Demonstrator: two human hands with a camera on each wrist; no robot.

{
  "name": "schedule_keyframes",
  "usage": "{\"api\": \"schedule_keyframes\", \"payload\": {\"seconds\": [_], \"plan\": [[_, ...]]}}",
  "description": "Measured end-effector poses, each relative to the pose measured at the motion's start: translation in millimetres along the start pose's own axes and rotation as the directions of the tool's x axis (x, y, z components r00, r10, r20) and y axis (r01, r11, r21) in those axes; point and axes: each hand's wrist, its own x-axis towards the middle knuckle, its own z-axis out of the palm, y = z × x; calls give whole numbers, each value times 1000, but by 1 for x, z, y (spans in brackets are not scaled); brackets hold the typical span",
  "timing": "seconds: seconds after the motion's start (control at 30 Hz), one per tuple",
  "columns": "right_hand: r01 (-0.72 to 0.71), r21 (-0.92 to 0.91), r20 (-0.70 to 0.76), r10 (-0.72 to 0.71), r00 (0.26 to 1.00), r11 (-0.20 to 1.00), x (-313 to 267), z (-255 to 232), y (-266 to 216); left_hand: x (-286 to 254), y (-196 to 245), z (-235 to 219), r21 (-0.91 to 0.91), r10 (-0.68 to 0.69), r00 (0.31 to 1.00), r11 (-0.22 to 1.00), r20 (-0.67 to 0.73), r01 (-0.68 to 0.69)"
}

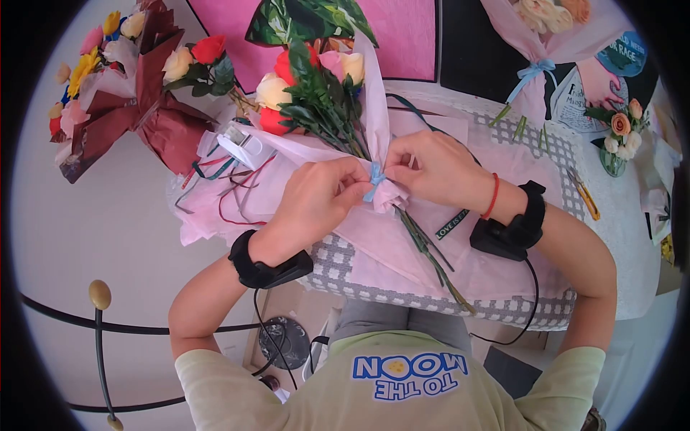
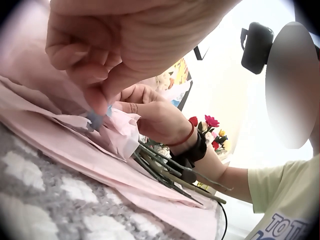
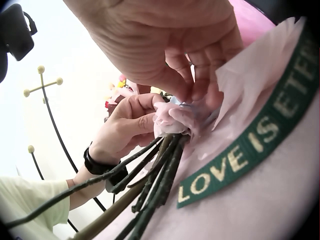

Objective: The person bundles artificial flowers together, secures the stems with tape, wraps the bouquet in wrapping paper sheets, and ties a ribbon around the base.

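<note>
A bouquet of red, cream and pink roses [image 1: 273, 93] with green leaves lies on the table, wrapped in pale pink paper [image 1: 377, 108]. A light blue ribbon [image 1: 375, 179] is tied around its gathered neck. On the left side of the knot, my left hand [image 1: 323, 190] pinches the ribbon between thumb and finger. My right hand [image 1: 435, 169] pinches it from the other side, fingers curled, as the right wrist view also shows. Below the tie, the crumpled paper end [image 3: 172, 120] flares out, and bare green stems [image 1: 431, 255] stick out toward my body.
A green lettered ribbon [image 3: 235, 160] lies on pink paper beside the stems. At left are a dark-red-wrapped bouquet [image 1: 165, 122], a small white device [image 1: 246, 147] and loose ribbons [image 1: 237, 197]. An orange cutter [image 1: 586, 197] and a glass vase [image 1: 613, 164] stand at right.
</note>
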Motion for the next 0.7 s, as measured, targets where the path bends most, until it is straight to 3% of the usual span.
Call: {"api": "schedule_keyframes", "payload": {"seconds": [0.13,0.4,0.5,0.7], "plan": [[-45,-9,15,45,999,999,-2,-2,-3,1,1,-2,-83,-61,997,995,37,64],[96,-31,-32,-97,995,995,-5,-4,-6,2,-6,-2,-178,-32,999,983,35,38],[93,-22,-30,-94,995,995,-4,-4,-6,0,0,-5,-153,-81,995,984,65,91],[88,-7,-20,-88,996,996,-2,-5,-7,0,2,-6,-94,-59,998,994,30,61]]}}
